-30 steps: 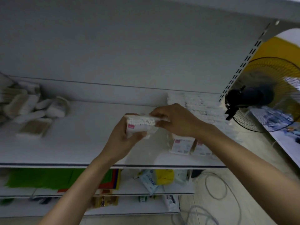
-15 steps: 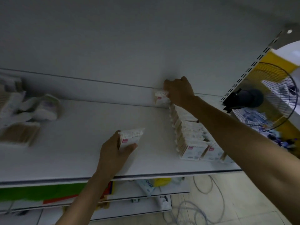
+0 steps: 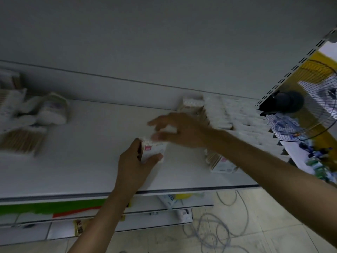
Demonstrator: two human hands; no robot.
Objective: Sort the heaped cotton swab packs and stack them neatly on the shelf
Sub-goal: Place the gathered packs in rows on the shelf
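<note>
Your left hand (image 3: 134, 166) grips a white, red-labelled cotton swab pack (image 3: 155, 150); your right hand (image 3: 184, 133), fingers spread, is just above it.

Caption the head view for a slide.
Left hand holds a swab pack over the shelf; open right hand reaches toward it.

Bare shelf (image 3: 87, 161) lies between heaped packs (image 3: 31, 121) and stacked row (image 3: 235, 128).

Heap (image 3: 27, 123) left, stacked packs (image 3: 235, 123) right
</note>
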